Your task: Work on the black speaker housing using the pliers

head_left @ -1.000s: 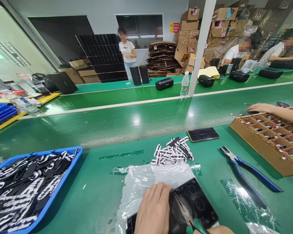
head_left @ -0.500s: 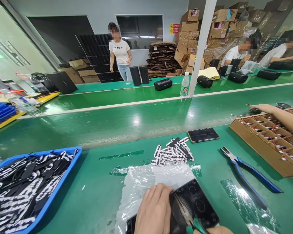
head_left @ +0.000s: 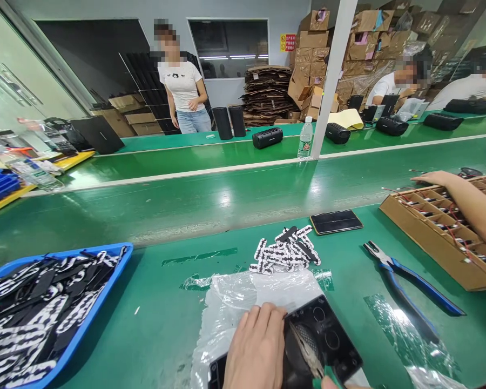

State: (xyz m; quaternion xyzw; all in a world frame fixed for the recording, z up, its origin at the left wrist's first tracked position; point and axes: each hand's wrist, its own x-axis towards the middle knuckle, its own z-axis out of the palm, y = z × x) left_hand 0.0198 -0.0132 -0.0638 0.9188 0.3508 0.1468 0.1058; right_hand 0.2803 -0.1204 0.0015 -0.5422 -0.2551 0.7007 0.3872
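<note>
Head view, left to right: a blue tray [head_left: 117,270] sits at the counter's [head_left: 166,308] left edge, heaped with black-and-white strips [head_left: 36,319]. Bare green counter lies open between the tray and a clear plastic bag [head_left: 235,302]. The left hand [head_left: 257,348] lies flat, fingers loose, pressing on a black plastic housing [head_left: 328,337] that rests on the bag at the near edge. Only a sliver of the right hand [head_left: 334,383] shows at the bottom edge, its grip closed on small green-handled pliers [head_left: 310,356] whose tip touches the housing. Behind lie a small pile of strips [head_left: 285,251] and a phone [head_left: 336,222]. Blue-handled pliers [head_left: 409,275] lie just right, near a cardboard box [head_left: 429,243] of wired parts. Another person's arm [head_left: 465,197] reaches over that box.
</note>
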